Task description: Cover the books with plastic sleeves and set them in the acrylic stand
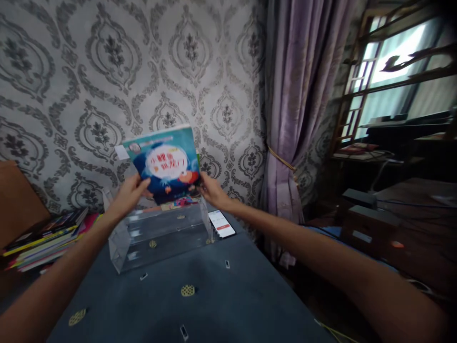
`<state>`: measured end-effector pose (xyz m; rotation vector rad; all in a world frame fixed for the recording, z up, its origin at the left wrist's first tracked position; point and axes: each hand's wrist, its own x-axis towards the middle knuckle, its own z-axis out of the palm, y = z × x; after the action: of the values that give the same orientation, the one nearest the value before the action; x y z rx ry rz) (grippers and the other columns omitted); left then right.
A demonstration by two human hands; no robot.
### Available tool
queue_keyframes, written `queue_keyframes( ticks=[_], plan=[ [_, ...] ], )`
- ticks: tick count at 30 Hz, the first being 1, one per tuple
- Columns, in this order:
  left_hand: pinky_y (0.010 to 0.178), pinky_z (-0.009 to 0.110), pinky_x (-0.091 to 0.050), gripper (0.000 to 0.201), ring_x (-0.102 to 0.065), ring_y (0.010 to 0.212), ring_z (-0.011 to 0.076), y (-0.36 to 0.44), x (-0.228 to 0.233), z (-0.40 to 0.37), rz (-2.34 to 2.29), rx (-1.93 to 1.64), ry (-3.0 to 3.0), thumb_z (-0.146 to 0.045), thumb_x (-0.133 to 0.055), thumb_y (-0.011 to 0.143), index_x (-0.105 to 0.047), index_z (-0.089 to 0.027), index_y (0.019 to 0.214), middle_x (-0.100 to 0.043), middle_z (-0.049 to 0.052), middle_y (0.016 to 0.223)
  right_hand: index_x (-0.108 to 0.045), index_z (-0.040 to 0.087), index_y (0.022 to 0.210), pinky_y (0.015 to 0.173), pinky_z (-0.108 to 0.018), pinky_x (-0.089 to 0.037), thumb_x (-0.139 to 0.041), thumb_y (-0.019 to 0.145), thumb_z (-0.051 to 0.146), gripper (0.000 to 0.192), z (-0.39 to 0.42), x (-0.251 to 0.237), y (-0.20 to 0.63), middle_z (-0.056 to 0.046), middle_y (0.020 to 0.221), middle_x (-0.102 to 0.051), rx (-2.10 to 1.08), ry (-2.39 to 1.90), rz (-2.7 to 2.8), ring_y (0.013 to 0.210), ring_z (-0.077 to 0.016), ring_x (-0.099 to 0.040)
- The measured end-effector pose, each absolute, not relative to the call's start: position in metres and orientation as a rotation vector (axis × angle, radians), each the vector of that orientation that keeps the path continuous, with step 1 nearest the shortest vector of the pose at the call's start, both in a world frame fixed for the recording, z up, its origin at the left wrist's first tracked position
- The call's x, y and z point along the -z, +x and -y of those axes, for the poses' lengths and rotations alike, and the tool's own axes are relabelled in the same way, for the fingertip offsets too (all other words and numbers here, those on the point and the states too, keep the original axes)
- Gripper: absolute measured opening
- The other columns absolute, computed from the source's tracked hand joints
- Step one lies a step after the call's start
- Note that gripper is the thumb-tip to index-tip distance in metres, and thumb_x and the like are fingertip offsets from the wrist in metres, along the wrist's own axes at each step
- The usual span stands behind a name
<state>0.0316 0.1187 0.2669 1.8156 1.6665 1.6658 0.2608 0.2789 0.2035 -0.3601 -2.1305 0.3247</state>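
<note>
Both hands hold up a thin teal children's book (164, 162) with a white cloud shape and red characters on its cover. My left hand (129, 193) grips its lower left edge. My right hand (211, 189) grips its lower right edge. The book hovers tilted above a clear plastic rack (157, 236) that stands on the dark blue table (214, 295). More colourful book edges (178, 204) show just behind the rack's top.
A stack of books (46, 236) lies at the table's left edge. A phone (222, 224) with a lit screen rests right of the rack. Patterned wallpaper (107, 71) stands close behind, a purple curtain (303, 95) and dark wooden furniture (392, 214) to the right.
</note>
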Motion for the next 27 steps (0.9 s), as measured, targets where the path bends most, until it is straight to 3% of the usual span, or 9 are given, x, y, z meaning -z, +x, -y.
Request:
queue_keyframes(
  ticks=[6, 15, 27],
  plan=[
    [0.071, 0.035, -0.062, 0.04, -0.065, 0.089, 0.0218, 0.025, -0.295, -0.148, -1.617, -1.878, 1.938, -0.041, -0.061, 0.082, -0.06, -0.018, 0.114, -0.067, 0.006, 0.104, -0.047, 0.017, 0.115, 0.086, -0.04, -0.046, -0.046, 0.085, 0.017, 0.029, -0.314, -0.247, 0.244, -0.01, 0.099, -0.062, -0.176, -0.328, 2.071, 0.094, -0.0269, -0.056],
    [0.07, 0.044, -0.064, 0.044, -0.067, 0.086, 0.0261, 0.02, -0.269, -0.157, -1.639, -1.796, 1.975, -0.043, -0.062, 0.082, -0.061, -0.016, 0.117, -0.066, 0.009, 0.101, -0.046, 0.018, 0.112, 0.079, -0.036, -0.047, -0.043, 0.086, 0.016, 0.026, -0.326, -0.213, 0.244, -0.009, 0.098, -0.061, -0.152, -0.302, 2.094, 0.089, -0.0247, -0.056],
    [0.067, 0.039, -0.063, 0.046, -0.067, 0.087, 0.0253, 0.021, -0.244, -0.153, -1.683, -1.745, 1.92, -0.049, -0.061, 0.081, -0.061, -0.016, 0.112, -0.069, 0.012, 0.106, -0.053, 0.017, 0.106, 0.083, -0.035, -0.047, -0.047, 0.091, 0.014, 0.017, -0.319, -0.187, 0.252, -0.01, 0.102, -0.058, -0.125, -0.31, 2.148, 0.092, -0.023, -0.054]
  ],
)
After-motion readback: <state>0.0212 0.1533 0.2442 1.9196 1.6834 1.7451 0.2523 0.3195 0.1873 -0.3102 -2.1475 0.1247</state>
